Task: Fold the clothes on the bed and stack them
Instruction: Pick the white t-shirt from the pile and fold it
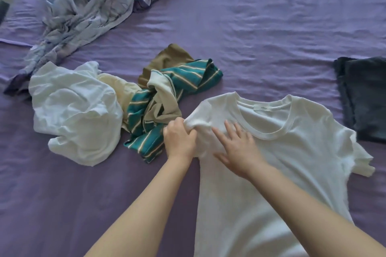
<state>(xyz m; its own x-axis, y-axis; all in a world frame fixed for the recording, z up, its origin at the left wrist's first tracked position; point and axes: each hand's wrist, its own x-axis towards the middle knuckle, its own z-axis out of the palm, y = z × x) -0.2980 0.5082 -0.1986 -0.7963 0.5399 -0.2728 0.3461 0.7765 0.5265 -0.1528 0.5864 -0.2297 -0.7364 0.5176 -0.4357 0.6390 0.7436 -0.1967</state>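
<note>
The white T-shirt (292,152) lies flat on the bed (271,27) under both hands. The left hand (180,139) grips its bunched sleeve; the right hand (238,148) presses flat beside it. Soft, light cloth, probably best held at seams and shoulders.

Soft even daylight; faint shadows; slight wide-angle edge blur

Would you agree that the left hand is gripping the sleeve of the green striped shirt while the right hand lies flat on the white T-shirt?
Not quite. In the head view the left hand grips the bunched sleeve of the white T-shirt, not the green striped shirt, which lies untouched beside it. The right hand does lie flat on the white T-shirt.
</note>
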